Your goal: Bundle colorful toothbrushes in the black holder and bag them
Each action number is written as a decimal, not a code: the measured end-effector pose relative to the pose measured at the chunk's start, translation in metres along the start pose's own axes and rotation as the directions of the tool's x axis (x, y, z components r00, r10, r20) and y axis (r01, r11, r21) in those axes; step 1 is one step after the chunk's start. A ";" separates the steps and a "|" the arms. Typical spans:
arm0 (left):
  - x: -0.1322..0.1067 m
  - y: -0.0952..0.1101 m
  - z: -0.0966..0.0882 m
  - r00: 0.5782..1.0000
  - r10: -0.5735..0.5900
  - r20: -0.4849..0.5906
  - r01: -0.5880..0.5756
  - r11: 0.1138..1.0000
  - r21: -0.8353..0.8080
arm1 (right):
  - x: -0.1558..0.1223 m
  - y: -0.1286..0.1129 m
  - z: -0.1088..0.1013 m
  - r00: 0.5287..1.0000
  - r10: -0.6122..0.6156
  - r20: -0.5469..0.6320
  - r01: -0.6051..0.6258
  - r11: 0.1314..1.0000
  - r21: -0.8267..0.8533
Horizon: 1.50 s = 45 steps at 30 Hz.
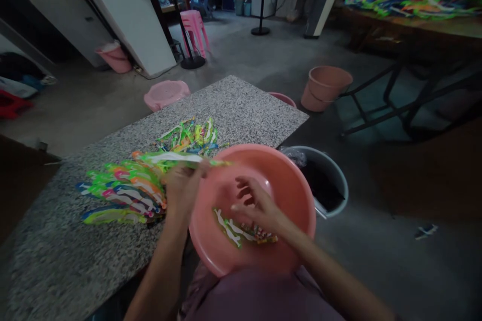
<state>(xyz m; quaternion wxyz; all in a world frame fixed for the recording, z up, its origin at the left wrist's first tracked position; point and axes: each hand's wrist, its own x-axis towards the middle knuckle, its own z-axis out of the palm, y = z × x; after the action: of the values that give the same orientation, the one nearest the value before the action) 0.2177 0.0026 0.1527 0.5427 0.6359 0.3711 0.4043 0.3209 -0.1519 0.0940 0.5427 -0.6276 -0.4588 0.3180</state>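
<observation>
Neon strips (pixel 228 228) half-hidden in pink basin (pixel 289 180)

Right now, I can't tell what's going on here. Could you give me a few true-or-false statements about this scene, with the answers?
1. The left hand holds a neon green-and-white plastic strip. True.
2. The right hand is over a blue basin. False: it is over a pink plastic basin.
3. Colourful plastic strips lie inside that basin. True.
4. The large pile of neon strips lies on a wooden table. False: it lies on a speckled granite tabletop.
5. A pink plastic stool stands on the floor beyond the tabletop. True.
</observation>
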 end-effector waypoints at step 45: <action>-0.069 -0.025 0.038 0.935 -0.306 0.178 0.353 0.836 -0.419 | -0.019 -0.002 -0.019 0.940 -0.247 -0.234 0.234 0.969 -0.082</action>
<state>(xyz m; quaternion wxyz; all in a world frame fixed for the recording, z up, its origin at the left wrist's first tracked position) 0.2244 -0.0720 0.1167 0.7534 0.4416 0.3440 0.3451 0.3300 -0.1767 0.0980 0.6126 -0.6150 -0.4705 0.1584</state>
